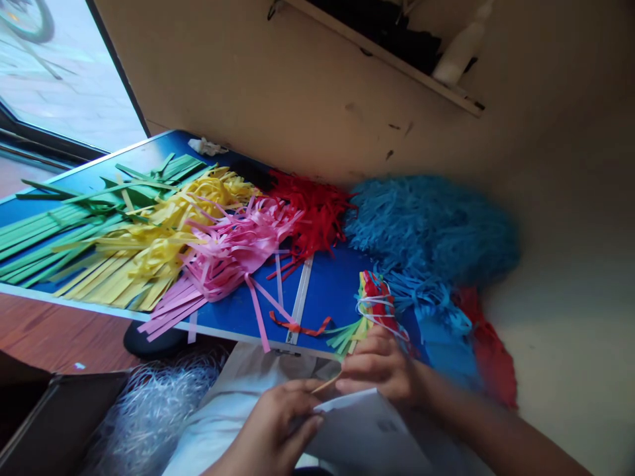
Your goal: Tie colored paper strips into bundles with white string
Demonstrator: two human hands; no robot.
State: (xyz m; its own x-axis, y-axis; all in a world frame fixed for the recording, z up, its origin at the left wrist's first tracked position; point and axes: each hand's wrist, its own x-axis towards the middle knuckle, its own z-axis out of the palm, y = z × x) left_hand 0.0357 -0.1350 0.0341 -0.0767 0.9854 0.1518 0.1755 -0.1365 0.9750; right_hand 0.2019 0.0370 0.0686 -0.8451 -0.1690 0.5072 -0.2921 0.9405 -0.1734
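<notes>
1. Pinching a thin wooden stick (326,383), the right hand (381,367) is also holding a bundle of multicoloured paper strips (370,307) at the blue table (327,291) edge.
2. The left hand (278,423) is gripping a white sheet (362,430), fingers pressed together, just below the stick.
3. Pink strips (233,254), yellow strips (153,244) and green strips (74,218) are lying left of the bundle.

green strips (59,225) cut off at left edge; thin stick (326,383) mostly hidden between hands, perhaps wooden.
</notes>
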